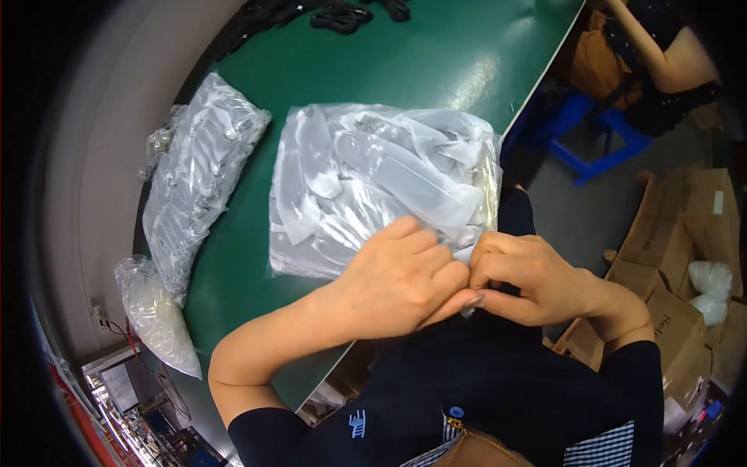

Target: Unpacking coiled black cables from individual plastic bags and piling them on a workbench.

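A large clear plastic bag [389, 167] lies on the green table, filled with pieces in whitish translucent wrapping. At its near right corner both my hands meet, thumbs and fingertips close together. My left hand [401, 280] is closed, its fingers curled over the bag's near edge. Thumb and fingers of my right hand [525, 276] pinch beside it. A small bit of clear plastic shows just below the fingertips, seemingly part of the bag's edge. Exactly what lies between the fingers is mostly hidden.
Another filled clear bag [198, 179] leans along the wall at left, with a smaller bag [156, 311] nearer me. Black coiled cables [340, 17] lie at the table's far end. Right of the table stand a blue stool [595, 140], a seated person [661, 62] and cardboard boxes [661, 226].
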The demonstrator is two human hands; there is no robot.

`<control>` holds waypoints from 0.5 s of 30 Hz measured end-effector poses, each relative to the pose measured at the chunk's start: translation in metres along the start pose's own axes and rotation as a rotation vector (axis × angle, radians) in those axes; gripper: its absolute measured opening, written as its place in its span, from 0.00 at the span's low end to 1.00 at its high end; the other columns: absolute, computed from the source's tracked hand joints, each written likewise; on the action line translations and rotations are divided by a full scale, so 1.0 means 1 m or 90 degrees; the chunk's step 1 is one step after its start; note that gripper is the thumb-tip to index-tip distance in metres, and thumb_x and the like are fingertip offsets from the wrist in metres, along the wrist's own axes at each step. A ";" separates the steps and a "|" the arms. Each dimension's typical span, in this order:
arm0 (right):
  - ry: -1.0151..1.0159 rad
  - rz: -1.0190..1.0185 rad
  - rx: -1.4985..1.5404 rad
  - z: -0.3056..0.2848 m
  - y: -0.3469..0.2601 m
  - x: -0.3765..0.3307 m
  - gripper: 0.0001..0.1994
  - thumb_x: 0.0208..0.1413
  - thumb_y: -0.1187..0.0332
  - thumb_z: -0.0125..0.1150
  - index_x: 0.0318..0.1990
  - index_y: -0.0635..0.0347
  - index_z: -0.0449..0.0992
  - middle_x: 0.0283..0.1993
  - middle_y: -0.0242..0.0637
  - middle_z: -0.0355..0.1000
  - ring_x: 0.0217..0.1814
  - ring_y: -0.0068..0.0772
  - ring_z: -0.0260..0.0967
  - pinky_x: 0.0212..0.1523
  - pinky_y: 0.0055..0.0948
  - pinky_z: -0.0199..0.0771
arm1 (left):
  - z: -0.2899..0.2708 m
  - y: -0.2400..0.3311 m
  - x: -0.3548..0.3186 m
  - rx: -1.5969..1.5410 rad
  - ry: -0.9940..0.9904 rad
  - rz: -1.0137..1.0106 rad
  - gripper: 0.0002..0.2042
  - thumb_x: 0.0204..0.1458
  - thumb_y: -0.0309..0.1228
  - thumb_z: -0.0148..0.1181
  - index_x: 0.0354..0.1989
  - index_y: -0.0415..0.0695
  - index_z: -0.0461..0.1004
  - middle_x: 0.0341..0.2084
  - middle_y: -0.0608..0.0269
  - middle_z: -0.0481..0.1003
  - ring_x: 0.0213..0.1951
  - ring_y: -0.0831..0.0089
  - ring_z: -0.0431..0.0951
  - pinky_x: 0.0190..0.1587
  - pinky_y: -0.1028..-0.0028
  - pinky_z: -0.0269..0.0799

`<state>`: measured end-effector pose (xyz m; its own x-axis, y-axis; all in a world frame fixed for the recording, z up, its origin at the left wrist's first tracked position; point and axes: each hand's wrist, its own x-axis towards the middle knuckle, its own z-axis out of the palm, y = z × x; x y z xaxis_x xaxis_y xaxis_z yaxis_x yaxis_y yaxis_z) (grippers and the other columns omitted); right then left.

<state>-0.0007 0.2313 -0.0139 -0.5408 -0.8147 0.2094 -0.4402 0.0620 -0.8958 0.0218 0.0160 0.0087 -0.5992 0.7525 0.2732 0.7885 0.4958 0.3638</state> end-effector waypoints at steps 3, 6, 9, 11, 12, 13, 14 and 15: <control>0.000 -0.039 0.057 -0.002 0.006 0.010 0.07 0.44 0.74 0.61 0.26 0.61 0.67 0.28 0.37 0.62 0.25 0.35 0.62 0.25 0.30 0.63 | -0.002 -0.004 0.003 -0.055 -0.028 0.002 0.14 0.48 0.40 0.62 0.18 0.48 0.67 0.12 0.69 0.62 0.17 0.72 0.65 0.25 0.73 0.55; -0.019 -0.111 -0.002 -0.005 0.010 0.020 0.08 0.43 0.74 0.62 0.24 0.61 0.67 0.28 0.37 0.62 0.26 0.35 0.62 0.26 0.30 0.62 | -0.002 -0.010 -0.001 -0.059 -0.049 0.018 0.14 0.49 0.40 0.61 0.18 0.48 0.66 0.09 0.69 0.62 0.14 0.71 0.65 0.24 0.73 0.57; -0.060 -0.142 -0.048 -0.010 0.015 0.024 0.09 0.42 0.73 0.63 0.22 0.60 0.66 0.27 0.36 0.61 0.27 0.34 0.62 0.26 0.30 0.62 | -0.003 -0.015 -0.003 -0.057 -0.065 0.025 0.16 0.49 0.40 0.60 0.17 0.47 0.63 0.08 0.68 0.62 0.14 0.70 0.66 0.24 0.73 0.58; -0.046 -0.101 -0.073 -0.022 0.021 0.012 0.11 0.41 0.72 0.64 0.19 0.60 0.65 0.27 0.37 0.61 0.27 0.34 0.61 0.28 0.29 0.62 | -0.005 -0.021 -0.004 -0.061 -0.060 0.077 0.17 0.49 0.39 0.60 0.16 0.47 0.62 0.08 0.68 0.61 0.14 0.70 0.66 0.24 0.73 0.59; -0.029 -0.070 -0.086 -0.035 0.034 -0.001 0.12 0.41 0.72 0.65 0.18 0.60 0.64 0.27 0.37 0.61 0.28 0.35 0.61 0.29 0.29 0.62 | -0.012 -0.026 -0.012 -0.037 -0.077 0.035 0.17 0.50 0.39 0.60 0.15 0.47 0.62 0.08 0.68 0.61 0.14 0.70 0.66 0.25 0.72 0.59; 0.034 0.007 -0.054 -0.046 0.046 -0.020 0.13 0.41 0.73 0.65 0.17 0.60 0.63 0.27 0.36 0.61 0.28 0.33 0.60 0.31 0.28 0.62 | -0.014 -0.031 -0.018 -0.024 -0.072 0.022 0.17 0.50 0.39 0.60 0.15 0.47 0.62 0.08 0.68 0.61 0.14 0.70 0.66 0.25 0.72 0.59; 0.089 0.074 0.001 -0.047 0.046 -0.026 0.11 0.41 0.72 0.64 0.19 0.60 0.65 0.26 0.36 0.63 0.29 0.32 0.62 0.33 0.28 0.64 | -0.012 -0.034 -0.026 -0.027 -0.030 -0.002 0.17 0.50 0.39 0.59 0.15 0.46 0.62 0.08 0.66 0.61 0.15 0.67 0.67 0.26 0.71 0.60; 0.074 0.062 0.005 -0.041 0.044 -0.025 0.11 0.41 0.72 0.64 0.19 0.60 0.65 0.26 0.36 0.63 0.29 0.32 0.62 0.33 0.28 0.64 | -0.012 -0.032 -0.033 -0.032 0.015 -0.022 0.18 0.50 0.38 0.57 0.14 0.45 0.62 0.07 0.65 0.62 0.15 0.65 0.68 0.27 0.69 0.62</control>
<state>-0.0365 0.2781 -0.0426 -0.6604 -0.7326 0.1650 -0.3764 0.1329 -0.9169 0.0148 -0.0302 -0.0016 -0.6292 0.7251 0.2798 0.7598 0.4981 0.4179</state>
